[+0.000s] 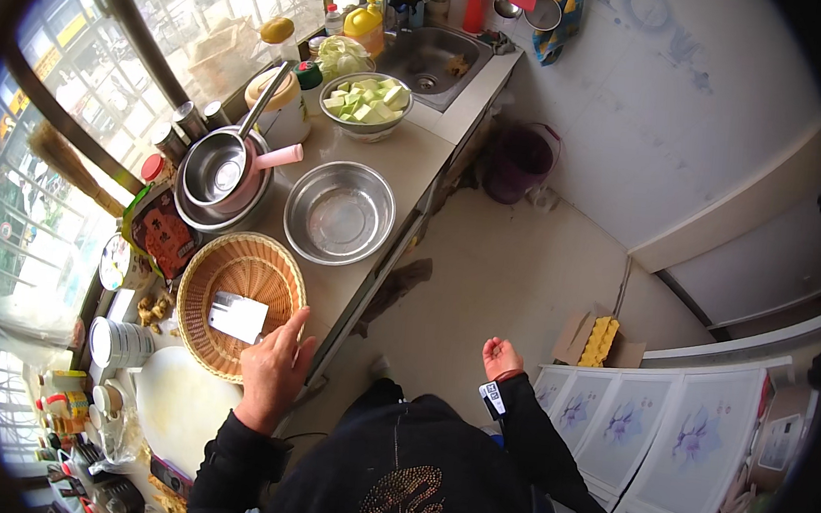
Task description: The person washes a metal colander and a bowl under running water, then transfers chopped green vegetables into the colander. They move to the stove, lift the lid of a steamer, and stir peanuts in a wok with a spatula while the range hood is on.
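Note:
My left hand (275,372) is at the near right edge of a round wicker basket (245,258), over its rim, fingers apart. Whether it touches the basket I cannot tell. A white card (238,317) lies inside the basket. My right hand (502,358) is held low over the floor, its fingers curled in, with nothing seen in it. Beyond the basket stands a stainless steel basin (340,213) with a wet-looking bottom. Farther along the counter, a metal bowl (373,132) holds pale green vegetable chunks (368,100).
Stacked pans (216,169) stand by the window. A white cutting board (178,412) lies left of me, near a can (121,344). At the counter's far end is a sink (433,63). A purple bucket (521,164) and a plastic drawer cabinet (629,418) stand on the right.

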Demonstrator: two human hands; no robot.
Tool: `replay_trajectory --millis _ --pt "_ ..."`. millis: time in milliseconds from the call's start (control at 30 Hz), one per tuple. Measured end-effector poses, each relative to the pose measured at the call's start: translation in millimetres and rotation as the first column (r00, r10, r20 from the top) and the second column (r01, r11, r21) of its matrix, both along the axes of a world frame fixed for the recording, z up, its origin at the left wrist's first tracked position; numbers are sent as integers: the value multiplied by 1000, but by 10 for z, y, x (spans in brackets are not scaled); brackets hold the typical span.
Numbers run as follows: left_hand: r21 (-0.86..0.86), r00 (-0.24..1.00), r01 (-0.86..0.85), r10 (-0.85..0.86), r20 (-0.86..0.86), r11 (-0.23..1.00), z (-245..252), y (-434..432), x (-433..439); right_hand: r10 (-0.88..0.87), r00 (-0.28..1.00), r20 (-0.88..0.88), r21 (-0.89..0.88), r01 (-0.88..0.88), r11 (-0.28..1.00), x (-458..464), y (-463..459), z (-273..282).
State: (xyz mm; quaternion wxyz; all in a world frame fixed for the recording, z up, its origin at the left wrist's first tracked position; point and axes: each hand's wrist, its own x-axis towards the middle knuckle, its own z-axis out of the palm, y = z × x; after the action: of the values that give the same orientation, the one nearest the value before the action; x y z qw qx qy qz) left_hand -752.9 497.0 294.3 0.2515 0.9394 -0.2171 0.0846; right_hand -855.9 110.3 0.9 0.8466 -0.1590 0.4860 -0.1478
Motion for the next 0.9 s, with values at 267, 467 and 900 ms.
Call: replay_trajectory --millis 267,467,900 --pt "24 999 -50 50 -13 998 -75 -428 441 53 988 -147 34 -49 998 579 -489 -525" --pt "-6 935 -356 356 1 934 -212 -821 517 98 971 -220 72 -84 994 1746 -1651 -946" --pt "45 734 -667 666 -133 744 -115 -1969 585 115 978 177 -200 -78 977 5018 -4055 451"
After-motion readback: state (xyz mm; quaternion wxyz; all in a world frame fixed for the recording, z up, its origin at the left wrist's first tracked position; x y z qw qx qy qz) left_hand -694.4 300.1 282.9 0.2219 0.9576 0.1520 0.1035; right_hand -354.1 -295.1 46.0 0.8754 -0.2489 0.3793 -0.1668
